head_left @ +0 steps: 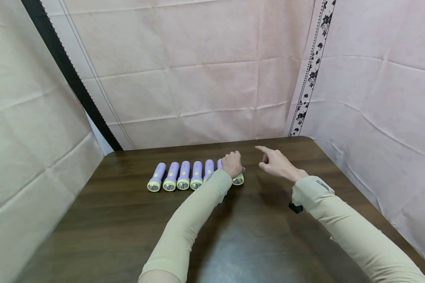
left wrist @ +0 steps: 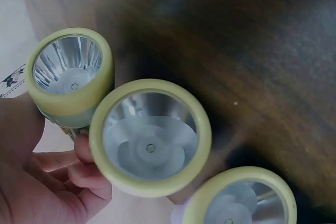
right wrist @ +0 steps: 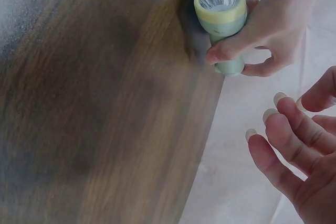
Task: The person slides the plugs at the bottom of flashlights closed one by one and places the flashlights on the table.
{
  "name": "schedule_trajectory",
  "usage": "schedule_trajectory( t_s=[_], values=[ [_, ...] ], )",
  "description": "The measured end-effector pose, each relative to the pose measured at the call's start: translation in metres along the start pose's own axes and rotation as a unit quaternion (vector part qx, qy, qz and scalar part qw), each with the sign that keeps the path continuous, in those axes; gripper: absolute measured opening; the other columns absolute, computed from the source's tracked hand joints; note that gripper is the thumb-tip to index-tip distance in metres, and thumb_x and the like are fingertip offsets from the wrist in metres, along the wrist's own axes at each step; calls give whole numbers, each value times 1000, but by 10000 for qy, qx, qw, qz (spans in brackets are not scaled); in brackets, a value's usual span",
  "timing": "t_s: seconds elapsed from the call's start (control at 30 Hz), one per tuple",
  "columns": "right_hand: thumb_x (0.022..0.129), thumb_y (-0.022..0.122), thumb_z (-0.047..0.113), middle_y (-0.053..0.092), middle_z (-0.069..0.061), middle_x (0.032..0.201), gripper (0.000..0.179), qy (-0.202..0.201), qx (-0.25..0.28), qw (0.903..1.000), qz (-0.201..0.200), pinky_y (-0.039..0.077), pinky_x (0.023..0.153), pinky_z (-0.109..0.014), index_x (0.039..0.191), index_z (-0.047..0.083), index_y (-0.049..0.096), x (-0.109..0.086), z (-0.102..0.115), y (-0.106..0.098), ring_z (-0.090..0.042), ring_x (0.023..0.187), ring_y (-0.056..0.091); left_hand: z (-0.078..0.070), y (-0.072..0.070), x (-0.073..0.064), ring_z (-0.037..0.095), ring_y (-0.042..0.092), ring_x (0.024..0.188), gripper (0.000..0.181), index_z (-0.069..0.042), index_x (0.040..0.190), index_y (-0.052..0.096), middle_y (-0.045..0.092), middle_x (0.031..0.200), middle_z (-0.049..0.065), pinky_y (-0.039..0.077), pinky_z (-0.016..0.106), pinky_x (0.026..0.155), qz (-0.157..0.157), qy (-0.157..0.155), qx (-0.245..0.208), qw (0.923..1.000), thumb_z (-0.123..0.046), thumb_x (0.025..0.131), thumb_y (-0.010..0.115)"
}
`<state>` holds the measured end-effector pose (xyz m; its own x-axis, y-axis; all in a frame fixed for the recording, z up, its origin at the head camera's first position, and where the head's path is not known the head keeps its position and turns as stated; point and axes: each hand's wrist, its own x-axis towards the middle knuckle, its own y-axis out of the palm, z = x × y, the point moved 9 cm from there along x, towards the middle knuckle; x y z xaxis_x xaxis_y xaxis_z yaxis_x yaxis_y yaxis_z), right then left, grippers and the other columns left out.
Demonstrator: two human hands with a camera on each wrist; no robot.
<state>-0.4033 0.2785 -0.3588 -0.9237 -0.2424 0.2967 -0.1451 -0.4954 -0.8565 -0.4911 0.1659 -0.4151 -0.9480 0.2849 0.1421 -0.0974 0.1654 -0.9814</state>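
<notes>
My left hand [head_left: 232,163] grips a pale green flashlight [right wrist: 227,25] at the right end of a row, with fingers and thumb round its body. The yellow rim and silver reflector of this flashlight face the near side; in the head view the hand covers most of its body. Just left of it stretch several purple flashlights [head_left: 172,173] with yellow rims, side by side, lenses toward me. In the left wrist view the neighbouring flashlight [left wrist: 152,187] sits close beside my fingers. To the right, my right hand [head_left: 279,164] hovers above the table, fingers extended, holding nothing.
A dark brown wooden table [head_left: 120,220] lies under everything, its far edge just behind the flashlights. Pale cloth curtains [head_left: 198,86] hang at the back and both sides. A black strip [head_left: 74,78] runs down the back left.
</notes>
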Motion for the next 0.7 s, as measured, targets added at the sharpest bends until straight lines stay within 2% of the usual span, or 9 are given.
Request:
schedule_trajectory(
  t_s=[0.33,0.5,0.6,0.7],
  values=[
    [80,57,7,62,0,70,60,-18,62,10000,57,43,64,-30,139,6,47,-1,6,7,-11,61,53,7,10,0,23,67,101,55,-10,119,59,68,113,6,55,37,80,305,-117,235,9992,-42,78,77],
    [80,57,7,63,0,71,58,-31,128,9999,42,43,67,-31,138,7,49,3,8,11,-11,63,54,12,13,3,22,66,103,60,-11,122,58,67,117,5,54,36,82,449,-160,422,9980,-47,77,77],
    [80,56,7,65,-1,72,56,27,222,9997,-39,44,70,-31,136,7,51,3,5,11,-11,65,55,8,10,4,23,66,105,63,-11,122,57,67,119,5,55,36,82,426,-16,449,9981,-50,76,77],
    [83,55,7,68,-3,78,52,20,345,9992,-194,46,72,-33,135,6,52,3,4,9,-13,69,59,3,-3,3,25,67,103,61,-11,120,56,67,117,7,56,37,79,250,198,331,9989,-51,79,74]
  ],
)
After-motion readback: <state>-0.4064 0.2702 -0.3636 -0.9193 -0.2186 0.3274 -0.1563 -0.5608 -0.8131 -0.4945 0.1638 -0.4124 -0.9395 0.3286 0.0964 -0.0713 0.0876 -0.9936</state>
